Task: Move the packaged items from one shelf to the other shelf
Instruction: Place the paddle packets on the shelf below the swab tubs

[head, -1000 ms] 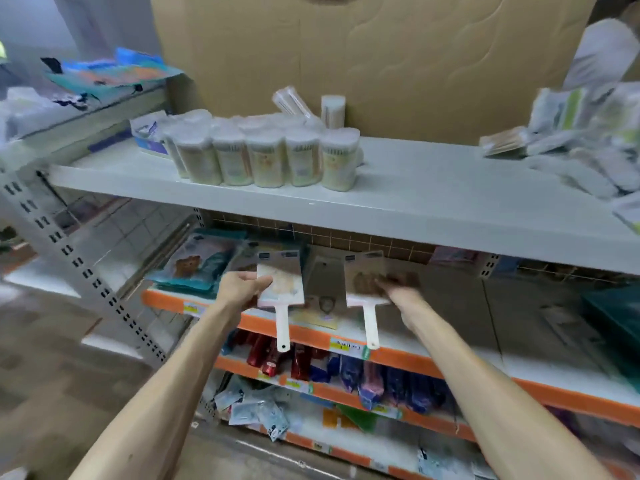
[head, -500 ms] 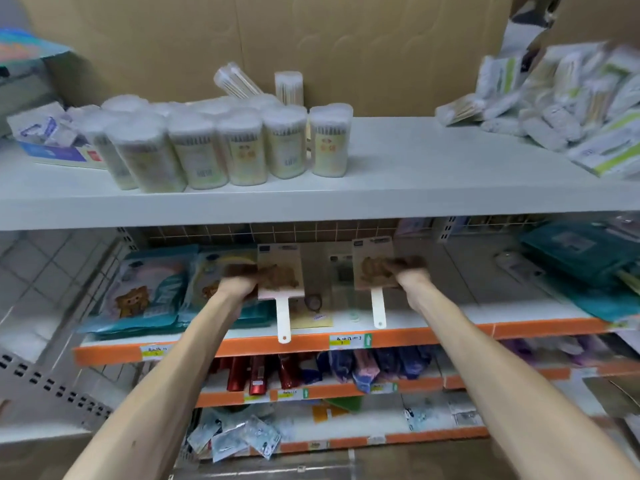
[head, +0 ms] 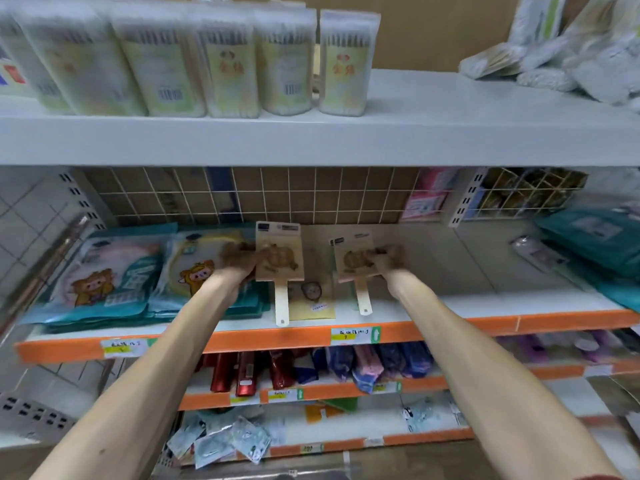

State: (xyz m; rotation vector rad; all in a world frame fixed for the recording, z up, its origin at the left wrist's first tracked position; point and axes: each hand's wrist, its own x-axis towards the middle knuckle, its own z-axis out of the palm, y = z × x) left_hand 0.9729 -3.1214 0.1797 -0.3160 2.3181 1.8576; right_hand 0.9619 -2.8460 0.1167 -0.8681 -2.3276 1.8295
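Just above orange-edged shelf [head: 467, 323], left hand [head: 239, 263] grips left pack [head: 278, 261] by card edge, right hand [head: 393, 259] grips right pack [head: 355, 261] likewise; handles hang down. Packs look light, flat, stiff; card body, not thin handle, seems safer hold.

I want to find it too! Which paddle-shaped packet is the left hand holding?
Find the orange-edged shelf under the white shelf. Beside the teal bear packets, the left hand grips a tan card packet with a pale handle hanging down. Its twin in the right hand tilts; this one stands straight.
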